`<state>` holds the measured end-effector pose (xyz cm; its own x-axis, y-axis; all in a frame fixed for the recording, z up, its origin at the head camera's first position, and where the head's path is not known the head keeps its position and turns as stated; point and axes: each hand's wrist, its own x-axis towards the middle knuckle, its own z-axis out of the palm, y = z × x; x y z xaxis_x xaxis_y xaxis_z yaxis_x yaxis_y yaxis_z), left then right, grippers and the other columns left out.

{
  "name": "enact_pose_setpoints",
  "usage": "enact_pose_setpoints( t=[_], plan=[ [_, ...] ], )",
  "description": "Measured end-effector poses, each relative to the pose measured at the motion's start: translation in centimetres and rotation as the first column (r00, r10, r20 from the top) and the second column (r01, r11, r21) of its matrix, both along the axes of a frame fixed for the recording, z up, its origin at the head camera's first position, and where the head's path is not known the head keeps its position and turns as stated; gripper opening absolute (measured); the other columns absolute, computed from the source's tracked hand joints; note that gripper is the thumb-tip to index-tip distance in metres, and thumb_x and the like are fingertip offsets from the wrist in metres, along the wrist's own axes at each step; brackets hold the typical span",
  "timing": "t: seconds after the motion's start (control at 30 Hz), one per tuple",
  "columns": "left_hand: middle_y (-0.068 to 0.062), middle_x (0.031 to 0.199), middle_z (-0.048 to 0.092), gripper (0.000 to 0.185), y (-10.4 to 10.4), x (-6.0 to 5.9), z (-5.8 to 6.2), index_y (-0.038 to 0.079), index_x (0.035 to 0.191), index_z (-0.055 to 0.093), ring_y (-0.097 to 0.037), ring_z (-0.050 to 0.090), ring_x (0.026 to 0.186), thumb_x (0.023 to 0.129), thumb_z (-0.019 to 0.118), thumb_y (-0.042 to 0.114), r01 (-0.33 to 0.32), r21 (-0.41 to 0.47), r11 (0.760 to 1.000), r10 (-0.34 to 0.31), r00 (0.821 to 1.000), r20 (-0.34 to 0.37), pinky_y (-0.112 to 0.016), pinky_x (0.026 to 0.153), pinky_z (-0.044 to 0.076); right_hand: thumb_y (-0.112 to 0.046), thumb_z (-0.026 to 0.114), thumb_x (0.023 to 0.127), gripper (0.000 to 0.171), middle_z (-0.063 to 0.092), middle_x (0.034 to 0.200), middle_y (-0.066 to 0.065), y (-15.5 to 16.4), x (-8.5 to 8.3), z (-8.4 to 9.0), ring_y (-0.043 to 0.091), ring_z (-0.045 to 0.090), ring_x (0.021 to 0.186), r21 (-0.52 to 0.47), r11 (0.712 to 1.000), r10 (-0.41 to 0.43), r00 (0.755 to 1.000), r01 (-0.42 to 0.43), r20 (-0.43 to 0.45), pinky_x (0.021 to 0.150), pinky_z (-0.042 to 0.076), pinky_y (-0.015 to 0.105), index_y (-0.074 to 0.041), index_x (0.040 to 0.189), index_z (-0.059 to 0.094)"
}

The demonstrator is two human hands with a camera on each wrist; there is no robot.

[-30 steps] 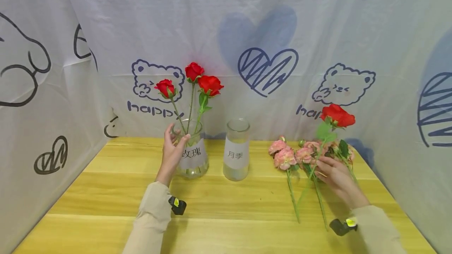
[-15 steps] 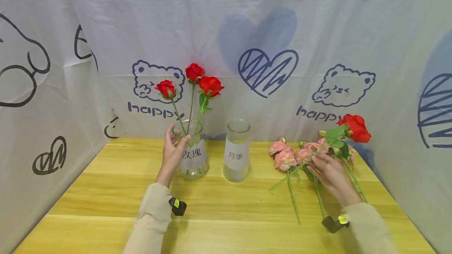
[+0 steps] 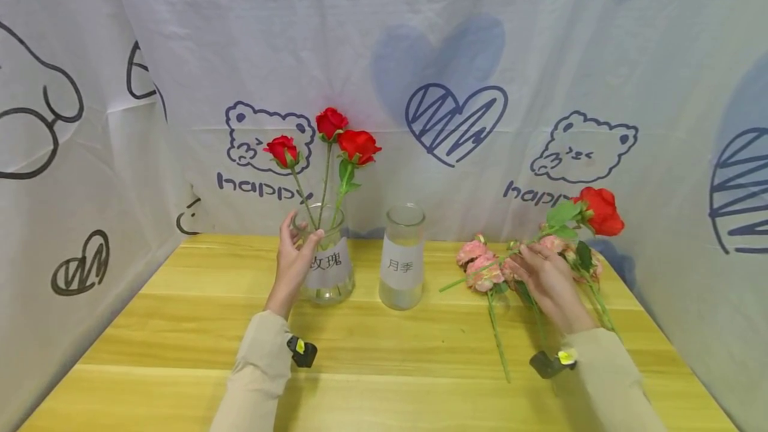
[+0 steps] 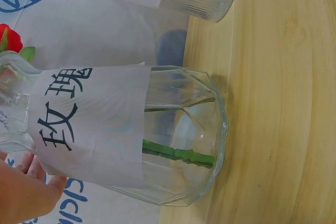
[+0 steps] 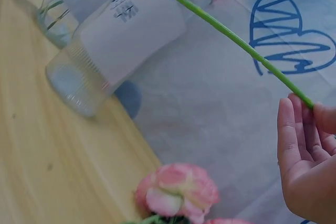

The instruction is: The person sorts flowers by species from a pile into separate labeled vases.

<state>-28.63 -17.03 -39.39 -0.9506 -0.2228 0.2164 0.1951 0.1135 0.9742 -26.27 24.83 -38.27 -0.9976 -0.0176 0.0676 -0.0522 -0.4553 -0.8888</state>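
The right hand [image 3: 552, 285] pinches a red rose [image 3: 602, 212] over pink flowers [image 3: 485, 272], stem end [image 3: 447, 286] slanting down-left, well right of the glass vase [image 3: 336, 275] of 3 roses [image 3: 331, 124] that the left hand [image 3: 292, 264] holds

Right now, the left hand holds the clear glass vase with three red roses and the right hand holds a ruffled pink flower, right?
Almost, but the right hand holds nothing pink: it's a red rose with a green stem, as the head view shows. The left hand does hold the vase with its three red roses.
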Motion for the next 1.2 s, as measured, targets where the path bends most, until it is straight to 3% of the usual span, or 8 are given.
enact_pose_setpoints(
  t=[0.2,0.53,0.8,1.2],
  plan=[
    [-0.015,0.15,0.034,0.076,0.0,0.0,0.0,0.019,0.154,0.016,-0.037,0.029,0.136,0.094,0.061,0.027,-0.011,-0.005,1.0,0.011,1.0,0.004,-0.051,0.111,0.028,-0.006,0.053,0.098,0.004,0.061,0.09,0.002,-0.9,-0.6,1.5,0.013,0.061,0.084,-0.059,0.998,-0.033,0.999,0.031,-0.034,0.084,0.053,0.025,-0.005,0.094,0.055],
    [-0.016,0.15,0.034,0.076,0.0,0.0,-0.1,0.018,0.154,0.015,-0.037,0.029,0.136,0.094,0.061,0.027,-0.003,-0.003,1.0,0.003,1.0,-0.007,-0.051,0.111,0.028,-0.008,0.053,0.099,0.003,0.056,0.098,0.004,-2.3,-1.5,4.1,0.014,0.06,0.092,-0.171,0.985,-0.032,0.999,0.03,-0.013,0.09,0.051,0.025,-0.005,0.099,0.052],
    [-0.015,0.15,0.034,0.076,0.0,-0.1,0.0,0.019,0.154,0.014,-0.036,0.028,0.137,0.095,0.06,0.028,-0.001,-0.006,1.0,0.001,1.0,-0.011,-0.05,0.111,0.028,-0.01,0.046,0.101,0.014,0.047,0.108,0.006,-3.2,-2.3,5.4,0.015,0.055,0.1,-0.157,0.988,-0.004,1.0,0.0,-0.025,0.095,0.048,0.025,-0.004,0.113,0.041],
    [-0.016,0.149,0.034,0.076,0.0,-0.2,-0.2,0.018,0.154,0.015,-0.037,0.029,0.136,0.094,0.06,0.027,-0.004,-0.007,1.0,0.004,1.0,-0.014,-0.051,0.111,0.028,-0.011,0.046,0.101,0.014,0.053,0.107,0.006,-4.9,-3.6,7.2,0.014,0.058,0.098,-0.129,0.991,-0.041,0.999,0.038,-0.018,0.092,0.05,0.025,-0.003,0.113,0.044]
  ],
)
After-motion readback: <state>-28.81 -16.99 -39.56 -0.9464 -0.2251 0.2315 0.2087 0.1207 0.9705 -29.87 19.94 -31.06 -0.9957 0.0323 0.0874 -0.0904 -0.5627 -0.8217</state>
